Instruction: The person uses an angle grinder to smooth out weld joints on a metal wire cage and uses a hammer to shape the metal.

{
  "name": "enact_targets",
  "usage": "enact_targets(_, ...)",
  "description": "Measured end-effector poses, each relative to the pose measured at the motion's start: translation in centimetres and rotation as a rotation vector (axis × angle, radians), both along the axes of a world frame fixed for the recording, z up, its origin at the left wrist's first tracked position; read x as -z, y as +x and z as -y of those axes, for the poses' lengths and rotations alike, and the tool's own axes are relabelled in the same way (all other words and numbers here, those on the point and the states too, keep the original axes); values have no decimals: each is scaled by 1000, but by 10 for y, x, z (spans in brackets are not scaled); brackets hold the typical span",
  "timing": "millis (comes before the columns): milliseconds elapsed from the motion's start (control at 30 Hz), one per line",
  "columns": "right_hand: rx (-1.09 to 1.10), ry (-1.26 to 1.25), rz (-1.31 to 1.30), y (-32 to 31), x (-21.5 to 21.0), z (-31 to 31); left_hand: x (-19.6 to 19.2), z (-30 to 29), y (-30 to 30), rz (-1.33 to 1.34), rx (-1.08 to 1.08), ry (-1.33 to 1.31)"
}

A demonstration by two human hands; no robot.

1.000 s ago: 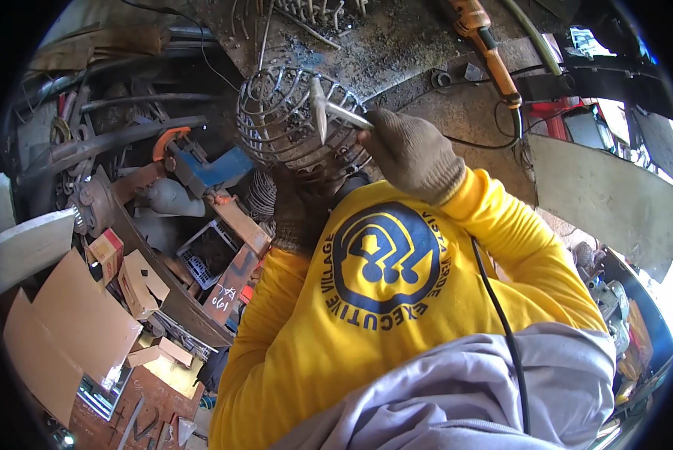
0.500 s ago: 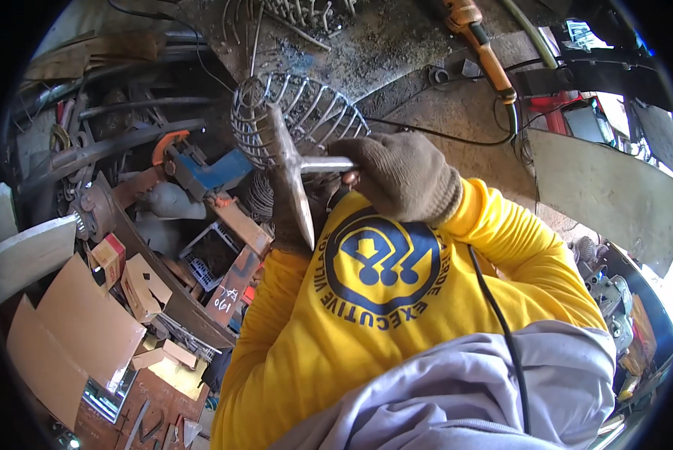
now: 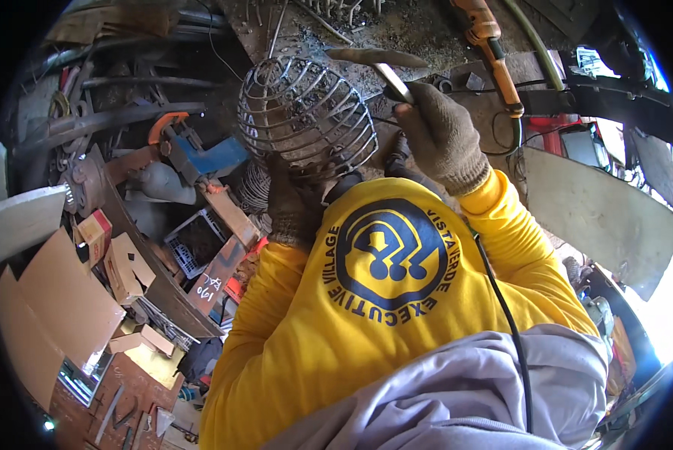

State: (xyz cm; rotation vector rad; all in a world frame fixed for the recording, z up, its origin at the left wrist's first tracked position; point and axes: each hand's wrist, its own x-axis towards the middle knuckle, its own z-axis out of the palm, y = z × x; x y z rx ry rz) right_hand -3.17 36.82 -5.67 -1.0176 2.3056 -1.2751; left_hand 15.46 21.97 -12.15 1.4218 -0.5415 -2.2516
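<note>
Wire cage [image 3: 306,116] is held at its lower rim by the gloved left hand [image 3: 295,206], fingers clamped on wire, over the cluttered bench [image 3: 426,30]. Hammer [image 3: 381,64] is gripped, raised, in the right hand [image 3: 441,135]. Shaping step judged underway; a controlled strike on the wires is called for next.

Grimy workbench [image 3: 426,34], wire cage [image 3: 306,112], orange tool [image 3: 494,45]
</note>
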Motion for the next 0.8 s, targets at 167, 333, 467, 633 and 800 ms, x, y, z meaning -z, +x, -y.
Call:
enact_targets(167, 55, 39, -65, 0, 3, 1, -12, 2, 3, -96, 22, 3)
enact_targets(333, 45, -96, -178, 11, -11, 10, -18, 3, 3, -100, 45, 8)
enact_targets(467, -6, -113, -219, 6, 5, 15, -10, 8, 13, -120, 71, 40)
enact_targets(633, -11, 42, -293, 0, 1, 12, -24, 3, 11, -222, 139, 73)
enact_targets(800, -15, 48, -336, 3, 2, 14, -24, 6, 8, -277, 125, 97)
